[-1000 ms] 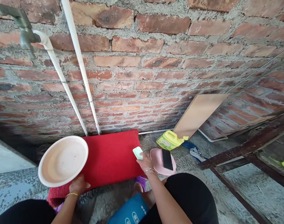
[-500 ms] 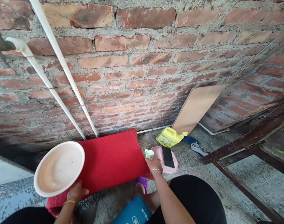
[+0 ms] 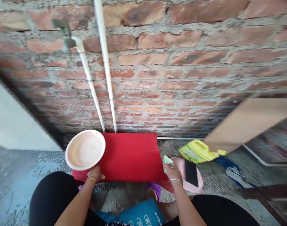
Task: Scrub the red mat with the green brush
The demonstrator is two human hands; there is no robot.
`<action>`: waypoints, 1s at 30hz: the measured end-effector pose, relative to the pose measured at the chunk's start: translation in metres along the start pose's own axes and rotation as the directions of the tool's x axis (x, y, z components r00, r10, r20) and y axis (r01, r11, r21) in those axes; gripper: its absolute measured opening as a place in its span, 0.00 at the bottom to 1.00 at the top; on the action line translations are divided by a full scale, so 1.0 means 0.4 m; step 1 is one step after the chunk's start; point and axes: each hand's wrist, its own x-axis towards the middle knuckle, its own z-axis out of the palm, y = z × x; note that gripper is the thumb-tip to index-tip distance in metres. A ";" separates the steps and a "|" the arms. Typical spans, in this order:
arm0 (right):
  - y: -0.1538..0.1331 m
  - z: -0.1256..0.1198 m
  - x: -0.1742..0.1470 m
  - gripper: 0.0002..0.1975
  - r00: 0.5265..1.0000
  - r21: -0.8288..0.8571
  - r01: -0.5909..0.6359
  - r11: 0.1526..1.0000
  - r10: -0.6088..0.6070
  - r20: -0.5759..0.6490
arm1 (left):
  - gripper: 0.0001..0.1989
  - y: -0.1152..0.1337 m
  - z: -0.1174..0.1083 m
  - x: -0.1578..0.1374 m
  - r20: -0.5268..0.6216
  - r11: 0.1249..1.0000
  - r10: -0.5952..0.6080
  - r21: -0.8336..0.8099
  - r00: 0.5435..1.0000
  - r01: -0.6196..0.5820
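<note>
A red cloth point(image 3: 131, 157) lies spread over a long low surface in front of me. On its left end rests a pale round basin point(image 3: 85, 150), partly beyond the cloth's edge. My left hand point(image 3: 95, 173) lies on the cloth's front edge beside the basin's rim, thumb stretched to the right; some fingers are hidden. At the cloth's right end my right hand point(image 3: 173, 172) is closed around a small pale green plastic object point(image 3: 168, 160), mostly covered by the fingers. Close to that hand, a dark phone point(image 3: 191, 173) lies on a pink basin point(image 3: 198, 185).
A yellow jug point(image 3: 197, 151) stands near a leaning board point(image 3: 251, 122), with blue-and-white slippers point(image 3: 239, 177) beside it. White pipes point(image 3: 90, 81) and a tap point(image 3: 65, 36) run along the brick wall. A blue printed cloth or bag point(image 3: 142, 215) lies between my legs.
My view has swung left, so everything sits further right in the picture. Both hands keep about their places on the cloth; the green object appears more tilted now.
</note>
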 end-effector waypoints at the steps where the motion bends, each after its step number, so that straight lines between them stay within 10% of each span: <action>1: -0.027 0.007 -0.012 0.20 1.000 0.041 0.019 0.999 -0.018 -0.014 | 0.24 0.001 -0.003 0.000 0.000 1.000 -0.008 -0.011 1.000 0.008; 8: -0.292 0.143 -0.209 0.17 0.914 0.076 0.395 0.916 -0.400 0.069 | 0.29 -0.014 -0.013 -0.026 -0.041 0.998 -0.028 -0.055 0.999 0.025; 14: -0.425 0.279 -0.396 0.15 0.658 -0.019 0.731 0.683 -0.696 0.288 | 0.25 -0.048 -0.007 -0.043 -0.070 0.995 0.062 -0.075 0.996 -0.067; 20: -0.448 0.284 -0.409 0.18 0.615 -0.109 0.766 0.634 -0.673 0.411 | 0.16 -0.086 -0.023 -0.035 -0.016 0.979 0.160 -0.122 0.987 -0.160; 24: -0.428 0.232 -0.366 0.17 0.603 -0.077 0.763 0.642 -0.665 0.441 | 0.28 -0.055 -0.040 -0.077 -0.039 0.950 0.276 -0.140 0.960 -0.279; 30: -0.411 0.204 -0.363 0.12 0.468 0.079 0.821 0.566 -0.745 0.476 | 0.48 0.022 -0.005 -0.143 0.006 0.793 0.608 -0.034 0.794 -0.608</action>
